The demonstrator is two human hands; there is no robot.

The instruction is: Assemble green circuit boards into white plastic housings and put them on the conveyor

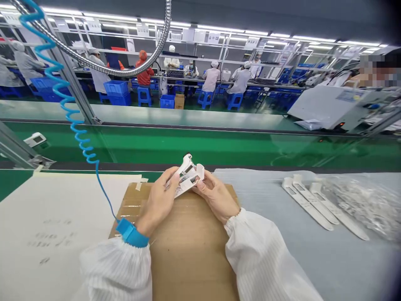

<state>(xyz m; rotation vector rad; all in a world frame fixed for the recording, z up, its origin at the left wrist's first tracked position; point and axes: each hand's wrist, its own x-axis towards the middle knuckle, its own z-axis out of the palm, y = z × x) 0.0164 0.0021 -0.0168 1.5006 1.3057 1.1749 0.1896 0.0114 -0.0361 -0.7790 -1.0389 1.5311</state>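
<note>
Both hands hold a white plastic part (187,179) with openings in it, raised over the far end of a brown cardboard sheet (191,246). My left hand (162,196) grips its left side, thumb on top, and wears a blue wrist strap (132,233) joined to a coiled blue cord (79,131). My right hand (216,196) pinches the right end of the part between thumb and fingers. Some of the fingers are hidden behind the part. Several long white plastic pieces (308,202) lie on the grey-blue covering at the right.
A clear plastic bag (366,205) of small parts lies at the far right. White paper (56,221) covers the left side. Behind the green barrier (188,146) stand a white machine (332,106) and seated people. A metal hose (125,72) hangs above.
</note>
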